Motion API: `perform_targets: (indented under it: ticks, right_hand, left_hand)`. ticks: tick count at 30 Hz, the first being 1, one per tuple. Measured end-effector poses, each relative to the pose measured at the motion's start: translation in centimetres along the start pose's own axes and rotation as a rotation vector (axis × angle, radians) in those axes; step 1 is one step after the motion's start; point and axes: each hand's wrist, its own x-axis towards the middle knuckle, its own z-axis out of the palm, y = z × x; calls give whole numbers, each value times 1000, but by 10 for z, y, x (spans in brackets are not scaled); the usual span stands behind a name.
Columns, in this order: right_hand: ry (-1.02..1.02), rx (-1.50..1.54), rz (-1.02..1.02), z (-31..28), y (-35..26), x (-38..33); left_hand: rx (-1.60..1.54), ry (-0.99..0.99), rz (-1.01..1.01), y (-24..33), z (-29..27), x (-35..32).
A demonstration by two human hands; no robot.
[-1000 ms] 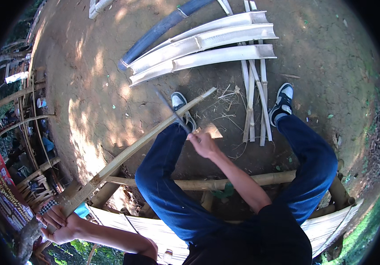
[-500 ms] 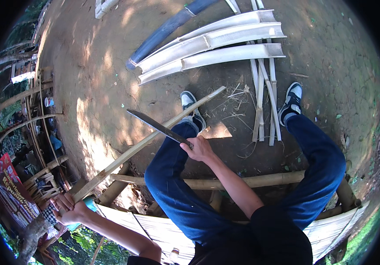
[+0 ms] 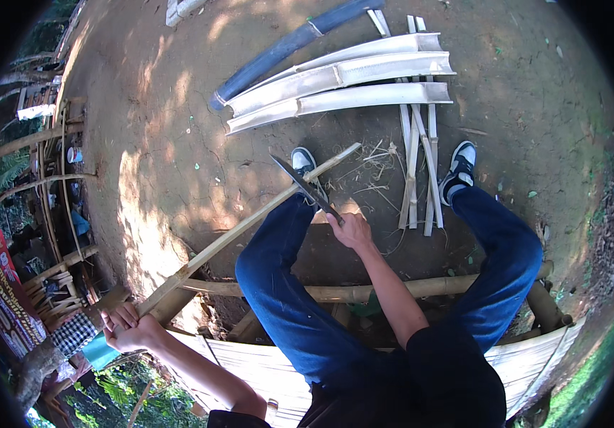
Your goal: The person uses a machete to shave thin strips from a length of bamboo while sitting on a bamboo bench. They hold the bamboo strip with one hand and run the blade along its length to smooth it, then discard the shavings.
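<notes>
A long bamboo strip (image 3: 242, 230) runs from lower left up to the right, over my left knee. My left hand (image 3: 127, 327) grips its near end at the lower left. My right hand (image 3: 349, 230) holds a dark long-bladed knife (image 3: 305, 185) by the handle. The blade lies against the strip near its far end, just in front of my left shoe (image 3: 302, 161). My legs in blue jeans spread to either side. My right shoe (image 3: 459, 165) rests on the dirt.
Several split bamboo halves (image 3: 342, 93) and a dark pipe (image 3: 285, 47) lie on the dirt ahead. Thin bamboo slats (image 3: 415, 164) lie between my feet. A bamboo pole (image 3: 364, 291) crosses under my knees. Bamboo frames and clutter (image 3: 43, 185) stand at the left.
The knife swung from raised out to the left back down onto the strip's far end. My left hand stayed on the strip's near end.
</notes>
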Motion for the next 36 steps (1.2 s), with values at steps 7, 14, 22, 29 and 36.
perform_targets:
  ticks: [7, 14, 22, 29, 36]
  right_hand:
    - [-133, 353, -332, 11, -40, -42]
    - [-61, 388, -507, 11, -81, -27]
    - [46, 259, 232, -6, 24, 43]
    - [-58, 471, -154, 0, -30, 17]
    - [-19, 271, -674, -14, -47, 40]
  left_hand:
    - [-38, -86, 53, 13, 25, -23]
    - [-99, -207, 30, 16, 46, -21]
    - [-138, -312, 63, 25, 66, -32]
    - [-171, -348, 49, 26, 83, -37]
    - [-138, -330, 7, 24, 81, -24]
